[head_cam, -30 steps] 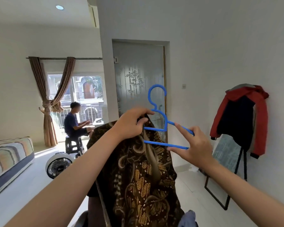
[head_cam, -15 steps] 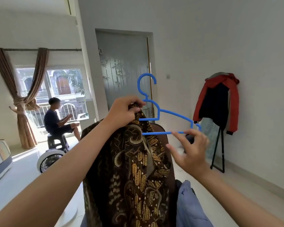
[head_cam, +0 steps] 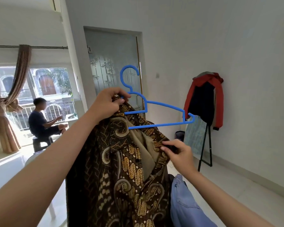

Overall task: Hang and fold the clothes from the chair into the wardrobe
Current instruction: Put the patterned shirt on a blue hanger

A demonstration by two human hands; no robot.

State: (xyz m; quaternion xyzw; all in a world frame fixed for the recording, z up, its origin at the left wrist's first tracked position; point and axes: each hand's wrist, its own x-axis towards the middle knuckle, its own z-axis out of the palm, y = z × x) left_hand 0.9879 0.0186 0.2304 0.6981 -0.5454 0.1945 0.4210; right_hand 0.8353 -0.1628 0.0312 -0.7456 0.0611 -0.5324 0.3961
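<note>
A brown and gold batik shirt (head_cam: 121, 169) hangs in front of me at chest height. My left hand (head_cam: 108, 104) is shut on its collar together with the neck of a blue plastic hanger (head_cam: 154, 108). The hanger's left arm sits inside the shirt; its right arm sticks out bare to the right. My right hand (head_cam: 177, 151) pinches the shirt's right front edge below the hanger. A light blue garment (head_cam: 185, 203) lies below at the lower right. The chair and the wardrobe are out of sight.
A red and navy jacket (head_cam: 203, 100) hangs over a black-framed standing mirror (head_cam: 202, 145) by the right wall. A frosted glass door (head_cam: 111, 63) is straight ahead. A person (head_cam: 41, 118) sits on a stool by the window at left.
My right hand let go of the hanger's bar and dropped down onto the shirt's front edge. My view turned right, and the hanger's right arm now points out freely.
</note>
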